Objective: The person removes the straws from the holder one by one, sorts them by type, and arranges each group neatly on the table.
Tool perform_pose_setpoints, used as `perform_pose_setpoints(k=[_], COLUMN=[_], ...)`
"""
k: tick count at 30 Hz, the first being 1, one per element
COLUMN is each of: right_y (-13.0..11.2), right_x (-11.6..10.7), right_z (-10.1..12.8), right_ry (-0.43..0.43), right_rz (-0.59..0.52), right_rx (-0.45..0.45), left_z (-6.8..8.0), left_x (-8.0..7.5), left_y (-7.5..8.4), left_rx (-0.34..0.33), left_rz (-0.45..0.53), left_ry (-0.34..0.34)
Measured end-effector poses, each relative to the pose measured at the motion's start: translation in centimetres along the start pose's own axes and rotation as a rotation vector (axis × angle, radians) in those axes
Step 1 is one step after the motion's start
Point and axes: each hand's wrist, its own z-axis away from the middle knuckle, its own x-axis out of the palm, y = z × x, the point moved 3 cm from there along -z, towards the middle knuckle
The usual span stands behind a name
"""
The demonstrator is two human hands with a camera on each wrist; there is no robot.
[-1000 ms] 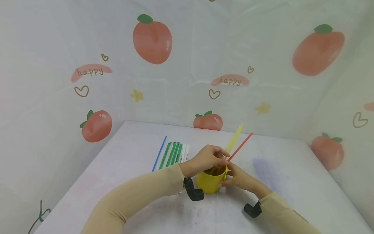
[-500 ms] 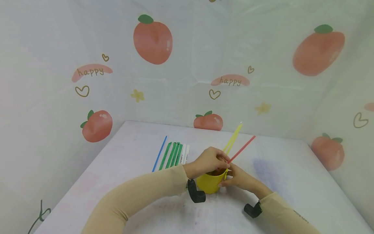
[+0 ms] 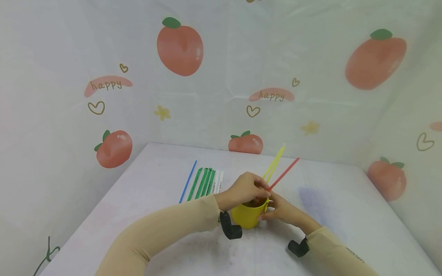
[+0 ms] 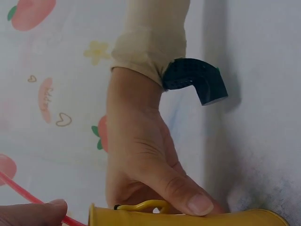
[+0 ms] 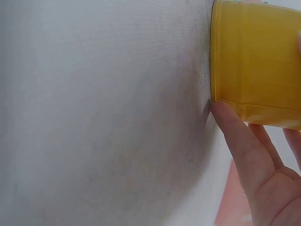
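Note:
A yellow cup [image 3: 246, 216] stands on the white table near its middle. My right hand [image 3: 281, 209] grips its right side, with the thumb by the small handle in the left wrist view [image 4: 146, 160] and the fingers round the wall [image 5: 254, 160]. My left hand [image 3: 246, 188] hovers over the cup's mouth and pinches a red straw [image 3: 284, 172] that leans up and to the right out of the cup. Two yellow straws [image 3: 275, 163] lean the same way beside it. The inside of the cup is hidden by my left hand.
A blue straw [image 3: 188, 181], several green-wrapped straws [image 3: 203, 182] and white-wrapped ones [image 3: 218, 181] lie side by side on the table [image 3: 345, 214] behind my left forearm. A peach-print sheet hangs close behind and along both sides.
My left hand has sunk a little lower over the cup's mouth with the red straw. The straws have wobbled slightly. The right hand and the cup have stayed put.

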Motion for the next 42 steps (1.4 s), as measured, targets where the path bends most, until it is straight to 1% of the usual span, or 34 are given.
perform_pose_setpoints(k=[5,10,12,16,21,23,27,32,34,38,42], right_y=[0.0,0.1,0.1,0.1,0.1,0.1,0.1,0.0,-0.1,-0.1,0.0], right_x=[-0.1,0.0,0.0,0.0,0.1,0.1,0.0,0.1,0.1,0.1,0.1], right_z=[-0.2,-0.3,-0.4,-0.5,-0.5,-0.5,-0.5,-0.4,-0.4,-0.4,-0.5], right_ry=[-0.002,-0.007,-0.004,0.001,-0.002,-0.003,-0.003,0.001,0.0,-0.002,-0.003], right_rz=[-0.001,0.013,0.017,0.011,0.008,0.008,0.016,0.006,-0.005,-0.011,-0.006], right_rx=[-0.003,-0.037,-0.049,-0.051,-0.07,-0.075,-0.075,-0.063,-0.062,-0.074,-0.078], left_z=[0.2,0.3,0.3,0.5,0.8,0.9,1.1,1.5,1.7,2.0,2.2], left_x=[-1.0,-2.4,-3.0,-4.3,-6.1,-6.9,-8.5,-11.0,-12.0,-13.8,-15.3], left_y=[0.1,0.1,0.2,0.4,1.0,1.2,1.7,2.3,2.5,2.3,1.4], left_rx=[0.017,0.034,0.044,0.081,0.132,0.144,0.157,0.172,0.18,0.17,0.143], left_rz=[-0.01,0.022,0.06,0.143,0.324,0.378,0.436,0.521,0.528,0.516,0.491], left_ry=[0.026,0.048,0.057,0.1,0.148,0.17,0.227,0.293,0.315,0.367,0.411])
